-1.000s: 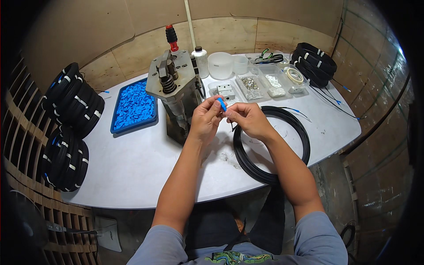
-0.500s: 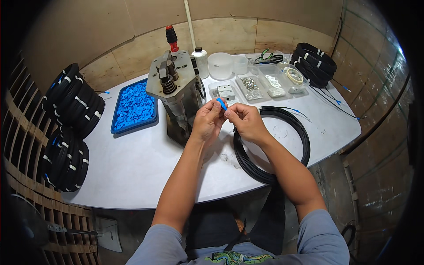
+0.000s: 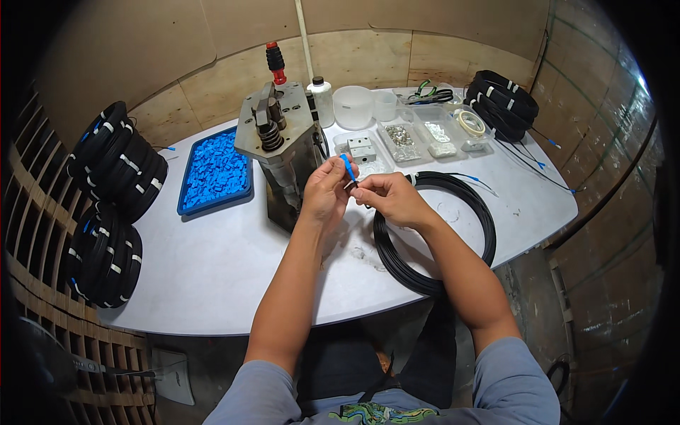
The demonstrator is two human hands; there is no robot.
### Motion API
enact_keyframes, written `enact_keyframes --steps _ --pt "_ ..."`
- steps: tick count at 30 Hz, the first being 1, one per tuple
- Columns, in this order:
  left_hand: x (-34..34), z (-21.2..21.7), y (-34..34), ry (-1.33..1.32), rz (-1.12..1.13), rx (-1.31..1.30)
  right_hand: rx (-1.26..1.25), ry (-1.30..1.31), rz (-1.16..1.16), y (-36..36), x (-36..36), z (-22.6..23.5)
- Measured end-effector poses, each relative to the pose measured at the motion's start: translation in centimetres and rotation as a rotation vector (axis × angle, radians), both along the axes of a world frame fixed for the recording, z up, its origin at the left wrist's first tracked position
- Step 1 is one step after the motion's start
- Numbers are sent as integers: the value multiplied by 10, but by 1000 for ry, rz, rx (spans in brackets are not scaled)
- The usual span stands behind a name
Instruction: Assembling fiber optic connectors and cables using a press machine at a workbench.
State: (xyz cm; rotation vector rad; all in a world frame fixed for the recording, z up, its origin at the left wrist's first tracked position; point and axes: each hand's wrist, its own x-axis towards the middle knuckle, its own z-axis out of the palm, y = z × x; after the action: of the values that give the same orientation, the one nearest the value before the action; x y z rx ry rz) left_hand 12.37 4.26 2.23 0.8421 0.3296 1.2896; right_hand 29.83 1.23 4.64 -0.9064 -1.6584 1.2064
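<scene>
A slim blue cable connector (image 3: 348, 167) stands tilted above the table, its wider end up. My left hand (image 3: 326, 190) is closed, pinching the connector between thumb and fingers. My right hand (image 3: 391, 200) is closed at its lower end, where a short bit of black cable shows between the fingertips. Just right of my hands lies a large coil of black cable (image 3: 486, 219), partly under my right forearm. One of its ends, with a blue connector and a clear tip, points right. Fingers hide much of the held connector's lower part.
A metal press (image 3: 287, 170) with a red and black handle stands left of my hands. Beyond it sits a blue tray (image 3: 249, 190) of small blue parts. Clear boxes of small parts (image 3: 402, 142) line the back. Taped black coils stand left (image 3: 124, 159) and far right (image 3: 504, 103).
My fingers have shifted on the connector: it now stands more upright and more of its blue body shows. My right hand has slid down slightly toward its lower end.
</scene>
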Motion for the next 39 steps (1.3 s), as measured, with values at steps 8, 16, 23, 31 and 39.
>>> enact_keyframes --steps 8,16,23,31,39 --pt "2 3 -2 8 2 -37 -2 -47 -27 1 5 2" --pt "2 5 -4 22 2 -20 41 -75 -64 1 3 0" --pt "1 7 -4 55 43 -32 70 -98 -70 -1 2 2" --pt "1 3 -1 52 -38 -43 79 -85 -79 3 3 -1" --pt "3 6 -5 26 4 -50 19 -144 -53 1 4 4"
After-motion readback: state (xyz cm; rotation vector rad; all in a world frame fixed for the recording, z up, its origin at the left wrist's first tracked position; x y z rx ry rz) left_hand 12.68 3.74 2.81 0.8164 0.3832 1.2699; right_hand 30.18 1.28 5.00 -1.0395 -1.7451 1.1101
